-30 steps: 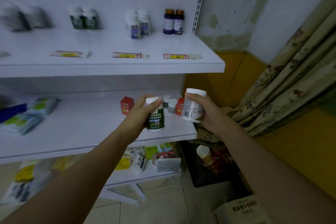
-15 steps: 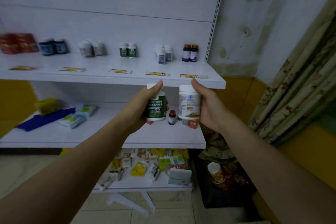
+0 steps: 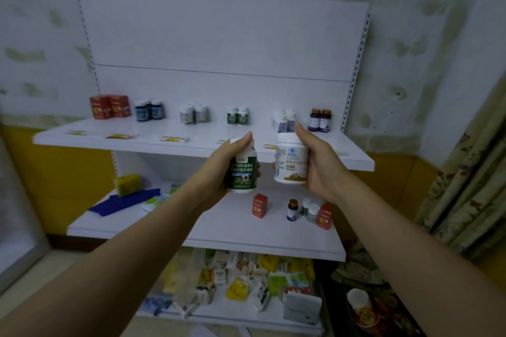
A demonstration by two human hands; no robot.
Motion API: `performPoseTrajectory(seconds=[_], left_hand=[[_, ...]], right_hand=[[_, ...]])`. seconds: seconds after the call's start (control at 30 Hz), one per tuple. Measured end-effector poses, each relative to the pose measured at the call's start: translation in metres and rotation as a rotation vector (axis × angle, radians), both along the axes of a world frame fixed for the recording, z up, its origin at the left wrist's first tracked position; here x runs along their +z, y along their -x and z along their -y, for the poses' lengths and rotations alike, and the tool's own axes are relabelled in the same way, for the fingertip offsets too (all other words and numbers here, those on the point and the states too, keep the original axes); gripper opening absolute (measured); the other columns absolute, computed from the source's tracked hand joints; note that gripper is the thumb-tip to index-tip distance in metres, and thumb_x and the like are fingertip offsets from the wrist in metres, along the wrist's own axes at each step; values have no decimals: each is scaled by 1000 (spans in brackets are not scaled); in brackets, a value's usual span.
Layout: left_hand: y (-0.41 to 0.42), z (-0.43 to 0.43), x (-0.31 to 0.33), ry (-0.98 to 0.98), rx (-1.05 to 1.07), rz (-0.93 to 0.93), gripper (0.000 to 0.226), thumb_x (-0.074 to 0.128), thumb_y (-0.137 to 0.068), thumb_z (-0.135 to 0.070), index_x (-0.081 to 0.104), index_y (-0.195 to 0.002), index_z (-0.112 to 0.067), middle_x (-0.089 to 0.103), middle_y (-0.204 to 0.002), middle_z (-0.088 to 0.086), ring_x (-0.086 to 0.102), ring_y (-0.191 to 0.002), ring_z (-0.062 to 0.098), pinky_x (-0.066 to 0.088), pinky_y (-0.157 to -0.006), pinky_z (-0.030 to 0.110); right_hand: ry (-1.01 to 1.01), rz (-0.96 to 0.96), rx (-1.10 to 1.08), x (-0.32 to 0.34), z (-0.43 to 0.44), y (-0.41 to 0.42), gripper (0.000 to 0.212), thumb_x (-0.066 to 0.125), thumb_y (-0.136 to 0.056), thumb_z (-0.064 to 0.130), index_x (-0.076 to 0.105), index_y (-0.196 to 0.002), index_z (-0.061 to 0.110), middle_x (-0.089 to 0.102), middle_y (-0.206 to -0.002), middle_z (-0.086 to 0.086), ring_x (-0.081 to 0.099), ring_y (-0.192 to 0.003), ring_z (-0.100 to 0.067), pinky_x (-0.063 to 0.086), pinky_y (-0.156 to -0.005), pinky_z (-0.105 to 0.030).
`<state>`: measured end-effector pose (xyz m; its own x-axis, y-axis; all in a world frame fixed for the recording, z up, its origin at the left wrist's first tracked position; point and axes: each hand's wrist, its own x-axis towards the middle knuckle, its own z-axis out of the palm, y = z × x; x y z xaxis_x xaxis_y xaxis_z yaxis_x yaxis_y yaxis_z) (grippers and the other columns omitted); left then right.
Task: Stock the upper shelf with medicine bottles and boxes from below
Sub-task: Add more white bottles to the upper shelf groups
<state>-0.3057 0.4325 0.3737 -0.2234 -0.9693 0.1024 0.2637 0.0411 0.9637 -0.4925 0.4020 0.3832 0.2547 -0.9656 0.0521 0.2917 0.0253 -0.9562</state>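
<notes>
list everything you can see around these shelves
upper shelf: one, white, top
red boxes: two, red, upper shelf far left
blue bottles: two, dark blue, right of the red boxes
grey-label bottles: count unclear, white, upper shelf middle
green-label pair: two, green, right of those
purple bottles: two, brown caps, upper shelf far right
blue-label bottles: several, white, left of purple bottles
middle shelf: one, white, below
small red boxes: two, red, middle shelf right
brown-capped vial: one, dark, between the small red boxes
loose packets: many, mixed, bottom shelf
curtain: one, floral, right
green bottle: one, green label, held left
white bottle: one, white, held right
left hand: grips green bottle
right hand: grips white bottle
</notes>
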Motion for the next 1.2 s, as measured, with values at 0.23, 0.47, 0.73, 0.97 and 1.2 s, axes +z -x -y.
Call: performPoseTrajectory(seconds=[0.23, 0.47, 0.73, 0.97, 1.2], left_hand=[[-67, -1, 10, 22, 117, -1, 39, 60, -81, -47, 56, -99, -12, 68, -74, 6, 67, -68, 21, 55, -66, 32], [-113, 13, 14, 43, 159, -18, 33, 55, -88, -42, 57, -96, -11, 66, -76, 7, 66, -66, 20, 56, -67, 31], [-146, 51, 3, 5, 134, -56, 41, 55, -88, -42, 52, -111, -8, 64, -81, 8, 65, -69, 20, 57, -59, 26], [-160, 119, -5, 9, 146, -69, 35, 54, -88, -41, 54, -103, -9, 65, -79, 9, 66, -66, 20, 58, -63, 27], [-166, 207, -8, -2, 209, -30, 38, 52, -89, -42, 55, -107, -9, 65, -79, 9, 66, -67, 19, 57, -61, 27]], right_hand=[[48, -15, 74, 12, 8, -69, 28, 54, -88, 47, 64, -86, 21, 71, -74, -5, 65, -75, -25, 51, -87, -44], [47, -27, 124, 14, 31, -120, 32, 55, -87, 48, 65, -91, 18, 68, -82, -8, 65, -74, -25, 51, -87, -44], [25, -25, 116, 0, 73, -151, 32, 55, -86, 49, 65, -93, 19, 70, -80, -7, 66, -72, -23, 53, -83, -42], [26, -34, 129, -6, 141, -170, 30, 55, -87, 47, 62, -95, 20, 70, -75, -6, 66, -72, -24, 53, -84, -43], [13, -34, 129, -6, 236, -174, 30, 55, -87, 47, 61, -97, 20, 70, -75, -6, 66, -76, -25, 55, -79, -40]])
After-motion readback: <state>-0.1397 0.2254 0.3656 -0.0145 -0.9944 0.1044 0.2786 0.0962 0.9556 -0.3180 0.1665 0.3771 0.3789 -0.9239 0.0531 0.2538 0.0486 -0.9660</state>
